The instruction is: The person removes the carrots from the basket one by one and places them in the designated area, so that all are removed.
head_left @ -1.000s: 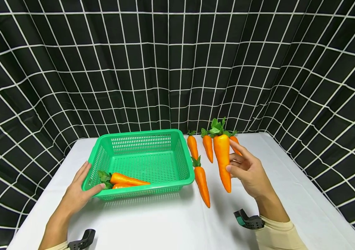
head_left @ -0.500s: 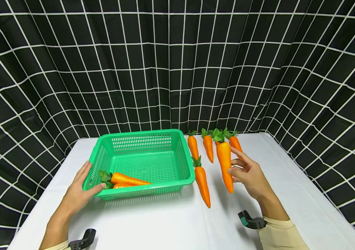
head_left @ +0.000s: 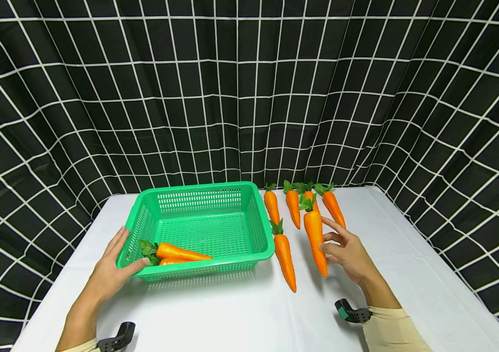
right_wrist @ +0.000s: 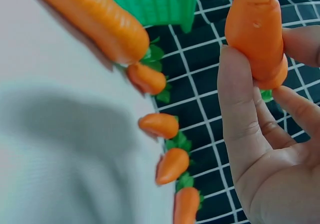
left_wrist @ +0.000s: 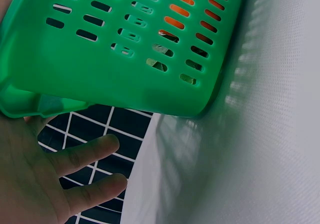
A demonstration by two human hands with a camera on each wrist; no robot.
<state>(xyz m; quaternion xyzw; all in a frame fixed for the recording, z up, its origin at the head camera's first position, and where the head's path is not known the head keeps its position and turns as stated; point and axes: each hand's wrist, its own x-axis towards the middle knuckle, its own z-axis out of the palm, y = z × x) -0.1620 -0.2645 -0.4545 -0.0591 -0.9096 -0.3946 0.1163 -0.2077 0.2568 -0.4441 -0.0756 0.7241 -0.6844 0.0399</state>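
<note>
In the head view my right hand (head_left: 348, 254) holds an orange carrot (head_left: 313, 237) by its side, between thumb and fingers. Its leafy green top points up and away, and the tip is toward me. The right wrist view shows the carrot (right_wrist: 255, 28) end-on, pinched above the white table. My left hand (head_left: 109, 274) rests at the near left corner of a green plastic basket (head_left: 255, 234), thumb on the rim. In the left wrist view two fingers (left_wrist: 87, 154) stretch out straight beside the basket wall (left_wrist: 125, 83). Carrots (head_left: 181, 252) lie along the basket's near side.
Between the basket and my right hand, a carrot (head_left: 285, 261) lies on the white tablecloth (head_left: 214, 313). Several more lie in a row behind, including a left one (head_left: 271, 205) by the basket and a right one (head_left: 334, 208). A black gridded curtain (head_left: 249, 98) surrounds the table.
My right hand has lowered the carrot and brought it slightly nearer, uncovering more of the carrots behind it. The left hand and basket stay almost still.
</note>
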